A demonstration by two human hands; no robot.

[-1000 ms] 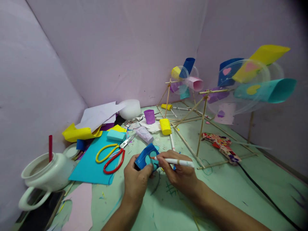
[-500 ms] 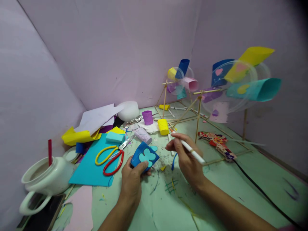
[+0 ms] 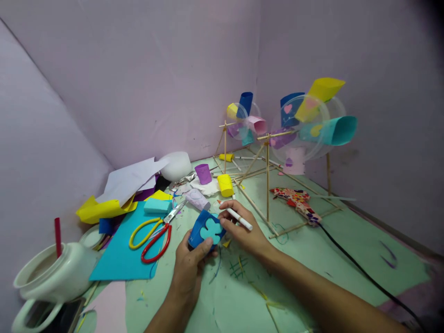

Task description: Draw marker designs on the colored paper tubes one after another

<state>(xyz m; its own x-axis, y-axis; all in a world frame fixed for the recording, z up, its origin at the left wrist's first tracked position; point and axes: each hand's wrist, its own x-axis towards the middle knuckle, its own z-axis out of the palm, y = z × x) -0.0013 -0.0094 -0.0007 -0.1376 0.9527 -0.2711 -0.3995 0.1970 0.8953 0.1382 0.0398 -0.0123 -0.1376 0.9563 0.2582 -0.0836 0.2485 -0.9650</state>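
Resting low over the green table [image 3: 322, 259], near its middle and just right of the scissors [image 3: 151, 231], a blue paper roll [image 3: 198, 233] with a teal cut-out shape [image 3: 210, 230] on its face is gripped by the left hand [image 3: 189, 266], with the fingers curled under it and the thumb pressed on its lower edge. A white marker [image 3: 236, 216] is clasped in the right hand [image 3: 248, 233], its red tip just above the roll's top edge; contact cannot be made out. A light grip is judged best, so that the thin roll is not crushed, with the teal face turned flat to the eye and the right wrist braced on the table. Farther off, a yellow cup [image 3: 225, 185], a patterned glue gun [image 3: 298, 202] and two paper windmills [image 3: 305, 125] are seen
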